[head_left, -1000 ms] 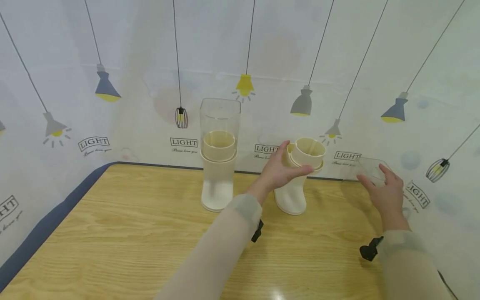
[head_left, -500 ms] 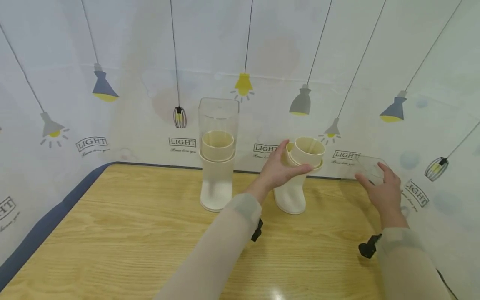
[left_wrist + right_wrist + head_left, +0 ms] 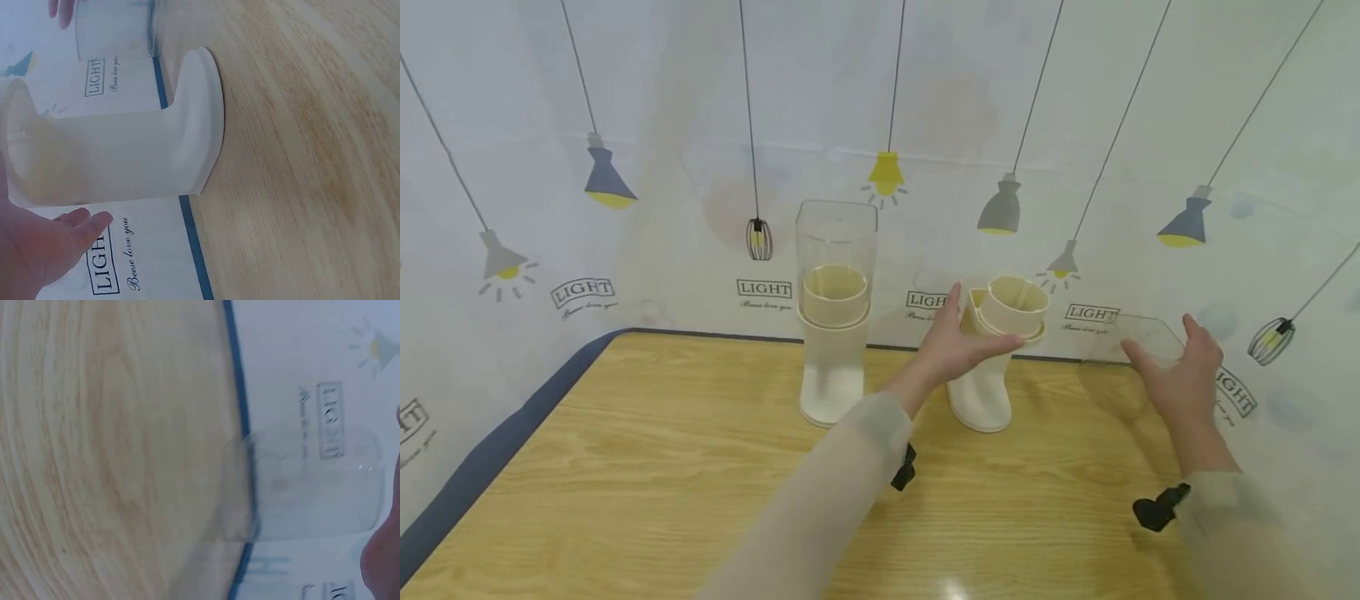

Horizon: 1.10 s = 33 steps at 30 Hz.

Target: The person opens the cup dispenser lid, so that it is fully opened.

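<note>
My left hand (image 3: 951, 343) is spread beside a cream plastic dispenser base (image 3: 983, 396) with a round collar on top. Its thumb crosses in front of the collar and its fingers stand apart on the left; whether the thumb touches is unclear. In the left wrist view, a gap shows between the fingertips (image 3: 94, 228) and the base (image 3: 112, 159). To the right, a clear plastic container (image 3: 312, 500) stands on the table by the wall. My right hand (image 3: 1183, 375) is beside it with thumb and fingers spread wide, holding nothing.
A second cream base (image 3: 833, 375) stands to the left, topped by a clear container (image 3: 837, 229). All stand near the back edge of the wooden table (image 3: 647, 467), close to a printed wall covering (image 3: 677, 208). The covering also closes off the right side.
My right hand has opened wider and drawn back to the right from the clear container, which stays put. My left fingers have moved away from the base's collar, leftward.
</note>
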Tool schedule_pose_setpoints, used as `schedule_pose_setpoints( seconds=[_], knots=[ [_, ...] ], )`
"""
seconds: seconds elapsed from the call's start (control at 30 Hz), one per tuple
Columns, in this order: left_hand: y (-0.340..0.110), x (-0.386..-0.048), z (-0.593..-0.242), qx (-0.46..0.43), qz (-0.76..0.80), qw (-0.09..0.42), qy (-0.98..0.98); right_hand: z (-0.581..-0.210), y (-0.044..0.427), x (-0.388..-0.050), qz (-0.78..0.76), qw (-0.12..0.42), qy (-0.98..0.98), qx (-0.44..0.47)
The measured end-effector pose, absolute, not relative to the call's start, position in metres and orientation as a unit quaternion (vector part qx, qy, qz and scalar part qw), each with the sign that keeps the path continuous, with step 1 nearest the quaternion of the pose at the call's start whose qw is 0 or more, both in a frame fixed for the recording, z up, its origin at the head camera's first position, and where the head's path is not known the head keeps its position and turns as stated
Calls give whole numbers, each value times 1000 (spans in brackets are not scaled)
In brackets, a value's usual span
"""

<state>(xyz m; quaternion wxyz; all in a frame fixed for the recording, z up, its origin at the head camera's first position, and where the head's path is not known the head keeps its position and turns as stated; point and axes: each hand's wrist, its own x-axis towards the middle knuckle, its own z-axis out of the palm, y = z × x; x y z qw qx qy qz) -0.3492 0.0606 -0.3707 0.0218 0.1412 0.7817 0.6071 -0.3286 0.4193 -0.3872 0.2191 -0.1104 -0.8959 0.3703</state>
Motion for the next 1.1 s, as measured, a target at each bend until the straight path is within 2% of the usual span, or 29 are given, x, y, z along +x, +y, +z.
schedule_pose_setpoints(
  seconds=[0.13, 0.23, 0.4, 0.7, 0.87, 1.1],
  knots=[
    [47, -340, -370, 152, 609, 14, 778, -366, 400, -312, 403, 253, -875, -87],
    [32, -329, -368, 176, 620, 10, 764, -352, 381, -297, 415, 258, -870, -61],
    [6, -305, -364, 213, 639, 16, 739, -340, 346, -270, 421, 240, -874, -16],
    [-45, -263, -363, 269, 607, 11, 747, -336, 285, -237, 427, 231, -865, 128],
    [-76, -243, -365, 274, 594, 4, 756, -331, 259, -226, 418, 215, -864, 181],
    [-121, -225, -368, 265, 592, -31, 761, -327, 226, -220, 415, 181, -864, 219]
  ],
)
